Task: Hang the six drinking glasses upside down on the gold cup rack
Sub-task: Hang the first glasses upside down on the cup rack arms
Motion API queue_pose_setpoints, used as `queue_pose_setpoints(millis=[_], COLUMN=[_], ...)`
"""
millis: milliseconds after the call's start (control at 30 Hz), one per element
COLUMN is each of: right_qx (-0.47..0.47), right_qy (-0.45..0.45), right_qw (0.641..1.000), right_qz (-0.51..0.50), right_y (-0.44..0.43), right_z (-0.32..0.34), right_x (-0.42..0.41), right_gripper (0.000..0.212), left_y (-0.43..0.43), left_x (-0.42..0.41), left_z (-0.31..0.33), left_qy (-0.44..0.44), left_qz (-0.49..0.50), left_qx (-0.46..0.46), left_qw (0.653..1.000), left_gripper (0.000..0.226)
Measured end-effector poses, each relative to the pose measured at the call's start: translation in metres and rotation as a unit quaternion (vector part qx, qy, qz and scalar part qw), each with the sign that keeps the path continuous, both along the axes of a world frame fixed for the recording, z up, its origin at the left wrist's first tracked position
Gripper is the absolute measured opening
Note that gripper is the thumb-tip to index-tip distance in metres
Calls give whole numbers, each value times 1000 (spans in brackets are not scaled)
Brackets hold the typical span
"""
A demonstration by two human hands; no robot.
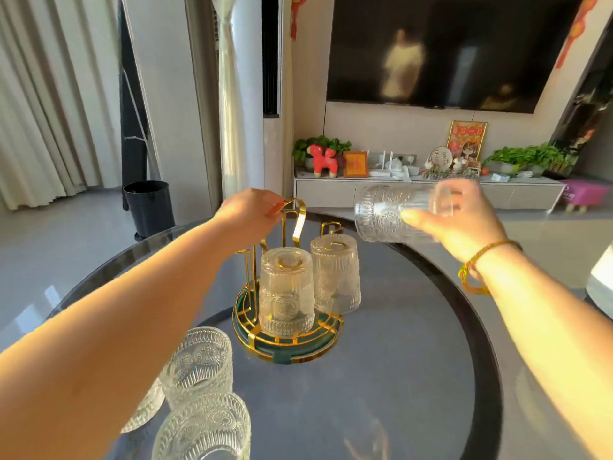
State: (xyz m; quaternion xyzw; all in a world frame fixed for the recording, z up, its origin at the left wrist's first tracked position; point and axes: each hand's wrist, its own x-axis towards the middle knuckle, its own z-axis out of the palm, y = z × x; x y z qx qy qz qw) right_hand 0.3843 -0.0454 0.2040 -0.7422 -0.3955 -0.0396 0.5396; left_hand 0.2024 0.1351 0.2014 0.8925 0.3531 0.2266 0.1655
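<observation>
Your left hand (pixel 247 210) fingers pinch the gold wire cup rack (pixel 287 293) handle; your right hand (pixel 461 217) fingers grasp a clear embossed drinking glass (pixel 384 214) sideways above the round grey table (pixel 381 376)

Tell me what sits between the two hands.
In the head view, the gold rack's handle and empty pegs lie between left hand and right hand, which holds a glass.

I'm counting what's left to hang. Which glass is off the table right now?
The glass in the right hand, held sideways above the rack; the others hang there or stand on the table.
</observation>
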Motion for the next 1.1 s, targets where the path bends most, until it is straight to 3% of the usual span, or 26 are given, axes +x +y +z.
queue_pose_setpoints(millis=[200, 500, 733, 1100], right_qx=[-55, -237, -315, -359], right_qy=[-68, -150, -130, -60], right_qw=[996, 959, 936, 927], right_qz=[-12, 36, 84, 89], right_y=[31, 62, 88, 102], right_z=[28, 35, 14, -16], right_x=[6, -4, -12, -14], right_gripper=[65, 74, 75, 68], left_y=[0, 4, 6, 7], left_x=[-13, -11, -9, -10], left_z=[-1, -4, -7, -8], left_qy=[-21, -44, -63, -73], left_qz=[-34, -43, -49, -62], left_qx=[-26, -49, -57, -67], left_qw=[999, 997, 995, 993], left_gripper=[30, 32, 32, 31])
